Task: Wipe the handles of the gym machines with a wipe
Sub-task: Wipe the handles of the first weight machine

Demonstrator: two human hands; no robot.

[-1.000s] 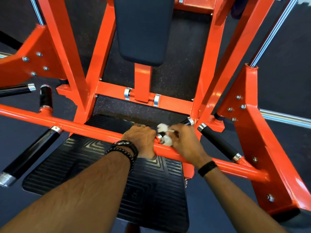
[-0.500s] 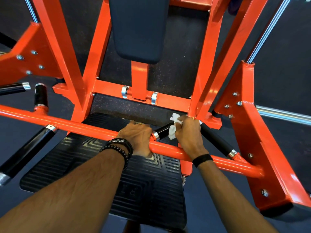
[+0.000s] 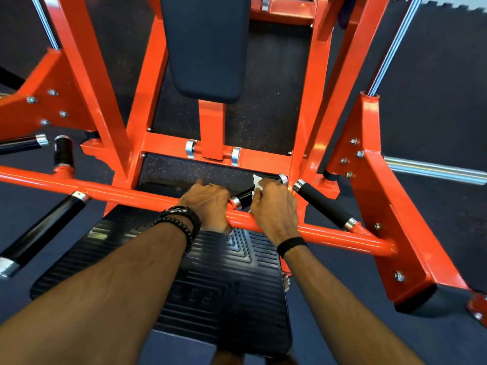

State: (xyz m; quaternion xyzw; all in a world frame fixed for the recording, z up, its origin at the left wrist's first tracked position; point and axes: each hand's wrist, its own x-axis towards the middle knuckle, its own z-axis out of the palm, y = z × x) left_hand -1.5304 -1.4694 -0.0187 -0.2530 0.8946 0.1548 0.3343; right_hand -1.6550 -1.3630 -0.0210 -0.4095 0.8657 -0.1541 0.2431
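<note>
**Head view: wipe on a handle at frame centre**

The right hand (image 3: 274,209) clamps a white wipe (image 3: 257,180) around a short black handle (image 3: 245,197), right of centre. The left hand (image 3: 208,204) curls round the orange bar (image 3: 126,192) just beside it, above the black footplate (image 3: 226,285).

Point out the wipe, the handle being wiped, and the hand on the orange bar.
wipe (image 3: 256,179), head view, white corner above fingers.
black handle (image 3: 243,198), head view, exposed lower end.
left hand (image 3: 208,204), head view, back of hand.
</note>
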